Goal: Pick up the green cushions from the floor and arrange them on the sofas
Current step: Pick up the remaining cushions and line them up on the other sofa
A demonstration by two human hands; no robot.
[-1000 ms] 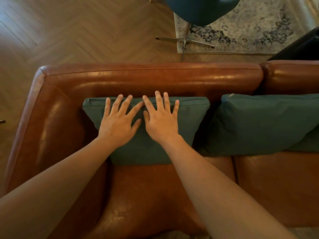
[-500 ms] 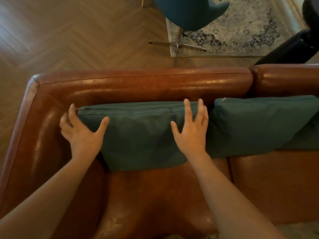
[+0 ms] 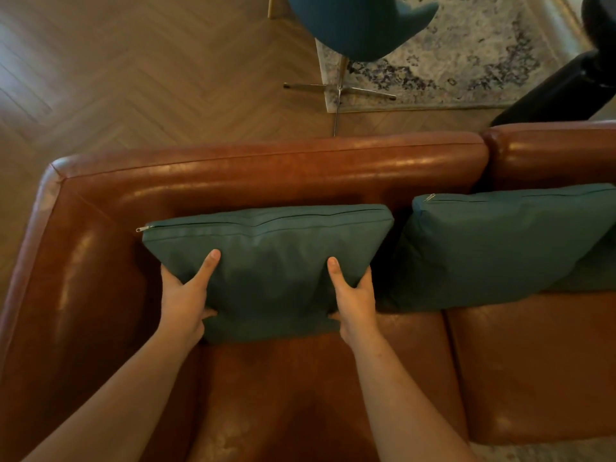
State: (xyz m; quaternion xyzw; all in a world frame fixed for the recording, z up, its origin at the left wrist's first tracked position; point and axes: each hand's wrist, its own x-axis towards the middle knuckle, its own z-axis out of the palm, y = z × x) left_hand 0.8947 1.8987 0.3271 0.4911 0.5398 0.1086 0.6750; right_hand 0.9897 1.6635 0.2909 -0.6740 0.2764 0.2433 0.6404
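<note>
A herringbone wood floor [image 3: 133, 78] and a pale patterned rug [image 3: 466, 61] lie beyond the brown leather sofa [image 3: 266, 161]. A teal chair [image 3: 360, 25] on thin metal legs stands just behind its backrest.

The green cushion [image 3: 266, 261] sits at the left end of the sofa, straight ahead of the person and between the hands. Its long axis runs left to right, parallel to the backrest, with the zipped edge uppermost and the zip pull [image 3: 141, 229] at its upper left corner. The left hand [image 3: 183, 295] grips the lower left side and the right hand [image 3: 355, 295] the lower right side. Each thumb is pressed into the front face with the fingers wrapped round behind. Neither hand is nearer; the hold is even, so any push back toward the backrest would likely go squarely.

A second green cushion [image 3: 493, 245] leans on the backrest just beside it to the right, and the frame edge cuts it off.

The fingers behind the held cushion are hidden. A dark shadow lies between its top edge and the backrest, so I cannot tell whether they touch, nor whether its lower edge rests on the seat. More green fabric shows low at the far right, too partial to identify.
</note>
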